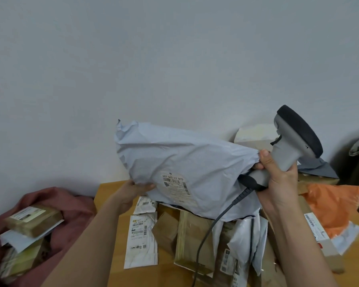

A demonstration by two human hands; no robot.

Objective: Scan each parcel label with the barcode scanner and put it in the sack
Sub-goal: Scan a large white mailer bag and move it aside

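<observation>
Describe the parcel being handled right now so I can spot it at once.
Above the wooden table, over the parcel pile, both hands hold up a grey mailer. The left hand grips its lower edge; the right hand pinches its other end while holding the scanner. It is the largest, and lifted.

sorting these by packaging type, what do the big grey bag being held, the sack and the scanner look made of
Grey bag: thin plastic film by the look, matte with a slight sheen, sharply crinkled and bunched where the right hand pinches it.
Sack: looks like soft woven cloth, dull reddish-pink, lying in loose folds.
Scanner: hard moulded plastic, smooth grey body with a darker head.
</observation>
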